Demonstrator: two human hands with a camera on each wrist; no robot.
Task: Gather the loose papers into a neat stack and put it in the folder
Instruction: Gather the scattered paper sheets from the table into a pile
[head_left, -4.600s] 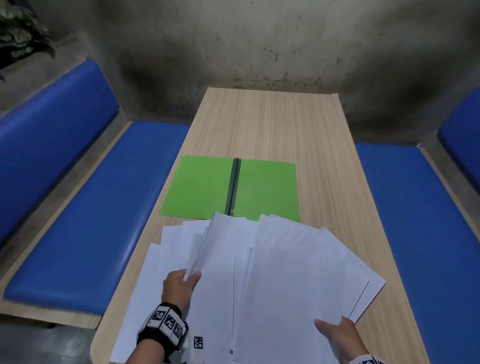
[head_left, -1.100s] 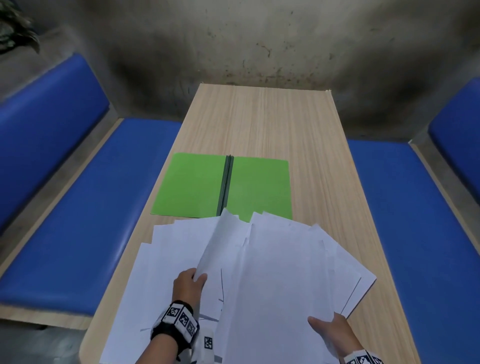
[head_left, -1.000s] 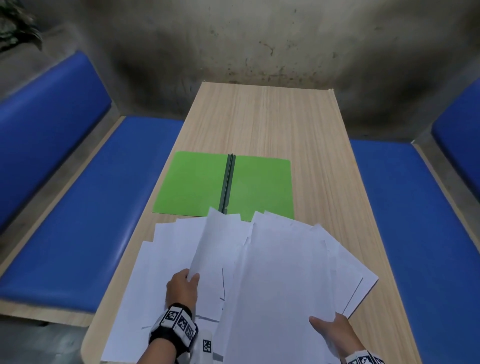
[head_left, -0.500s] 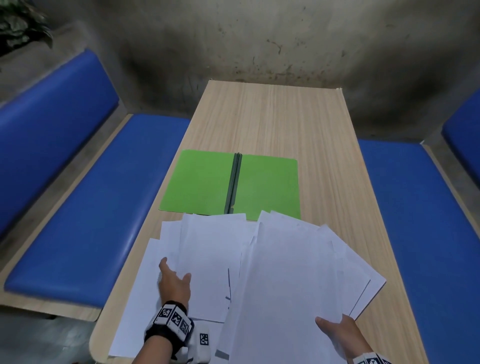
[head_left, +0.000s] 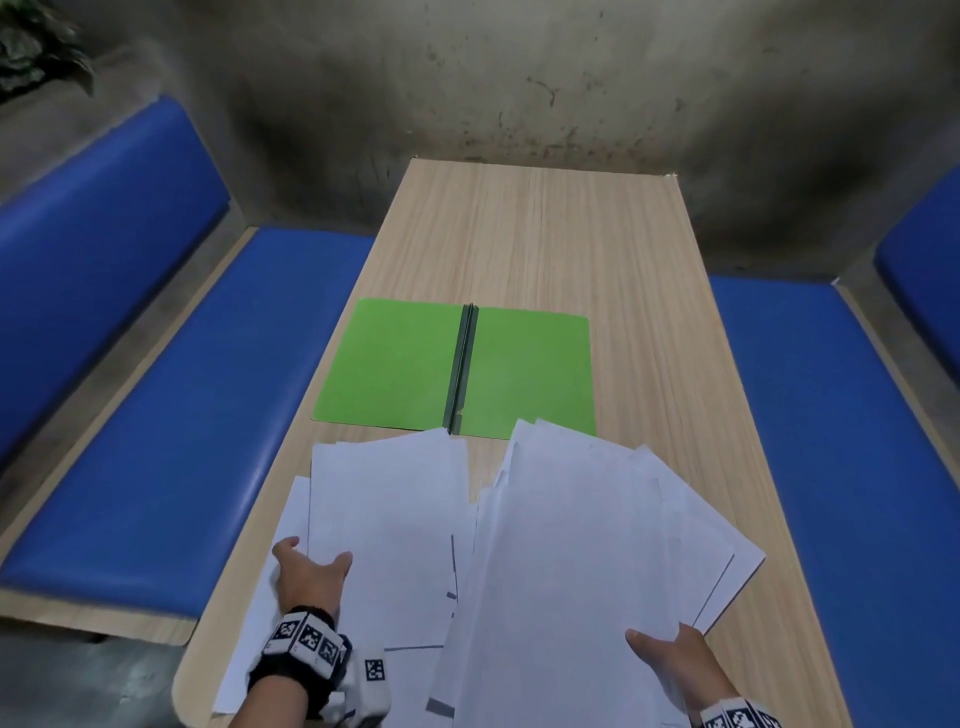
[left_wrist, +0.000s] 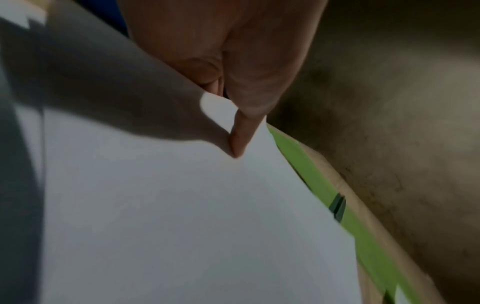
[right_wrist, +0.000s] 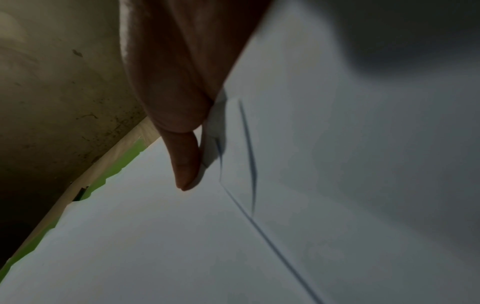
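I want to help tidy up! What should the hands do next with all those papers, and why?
Probably slide the left papers under the left hand across to the fanned pile that the right hand grips. They lie in two groups with bare table between, and the green folder waits open.

papers run off the head view's bottom edge and cover the near edge of the green folder. left hand: fingers hidden under a sheet. right hand: only thumb shows; both wrist views blurred.
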